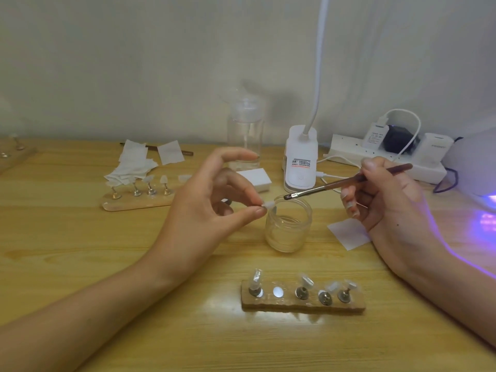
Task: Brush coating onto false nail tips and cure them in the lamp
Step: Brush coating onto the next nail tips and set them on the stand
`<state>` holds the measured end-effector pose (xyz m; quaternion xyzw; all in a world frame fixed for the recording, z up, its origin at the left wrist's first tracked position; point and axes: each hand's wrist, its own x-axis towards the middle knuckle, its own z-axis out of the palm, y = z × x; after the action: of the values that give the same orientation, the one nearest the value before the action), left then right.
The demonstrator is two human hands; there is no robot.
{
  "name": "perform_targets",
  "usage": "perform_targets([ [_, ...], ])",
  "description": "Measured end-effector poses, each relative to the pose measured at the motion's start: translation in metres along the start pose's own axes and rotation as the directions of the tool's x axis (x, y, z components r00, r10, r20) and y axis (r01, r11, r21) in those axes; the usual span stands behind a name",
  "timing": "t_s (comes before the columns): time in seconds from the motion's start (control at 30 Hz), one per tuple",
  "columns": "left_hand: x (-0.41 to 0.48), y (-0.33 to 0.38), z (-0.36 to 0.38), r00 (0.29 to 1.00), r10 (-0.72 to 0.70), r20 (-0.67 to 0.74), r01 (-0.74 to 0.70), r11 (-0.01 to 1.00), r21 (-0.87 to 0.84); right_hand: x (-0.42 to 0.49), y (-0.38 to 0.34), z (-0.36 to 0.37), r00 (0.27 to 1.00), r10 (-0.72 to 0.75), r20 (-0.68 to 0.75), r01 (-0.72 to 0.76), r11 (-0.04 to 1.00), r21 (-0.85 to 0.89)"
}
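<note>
My left hand (pixel 212 200) pinches a small clear nail tip (pixel 269 204) between thumb and finger, just left of the rim of an open glass jar (pixel 288 228). A brown-handled brush (pixel 346 181) is gripped by my right hand (pixel 389 200), its bristles hovering over the jar's far rim, a short gap from the tip. In front of me lies a wooden holder strip (pixel 303 304) with several tips on metal stands and one bare metal disc. The curing lamp (pixel 485 194) glows purple at the right edge, mostly out of view.
A second wooden strip (pixel 134 204) with tips sits at the left behind crumpled wipes (pixel 134 165). A clear pump bottle (pixel 245 135), a white desk lamp base (pixel 300 159) and a power strip (pixel 386 157) line the back. A white paper square (pixel 349 233) lies right of the jar.
</note>
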<state>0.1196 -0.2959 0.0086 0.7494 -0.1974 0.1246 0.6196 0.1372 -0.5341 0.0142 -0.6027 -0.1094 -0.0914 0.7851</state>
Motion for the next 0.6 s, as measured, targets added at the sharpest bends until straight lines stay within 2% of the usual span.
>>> perform_targets([
  [0.37, 0.0013, -0.0043, -0.0002, 1.0, -0.008, 0.026, 0.007, 1.0, 0.01, 0.0006, -0.0011, 0.0043, 0.994, -0.015, 0.109, 0.027, 0.994, -0.105],
  [0.6, 0.0017, -0.0043, -0.0004, 0.999, 0.019, 0.025, -0.02, 1.0, 0.022, 0.0034, 0.0026, -0.001, 0.999, -0.006, 0.032, 0.009, 0.996, -0.088],
])
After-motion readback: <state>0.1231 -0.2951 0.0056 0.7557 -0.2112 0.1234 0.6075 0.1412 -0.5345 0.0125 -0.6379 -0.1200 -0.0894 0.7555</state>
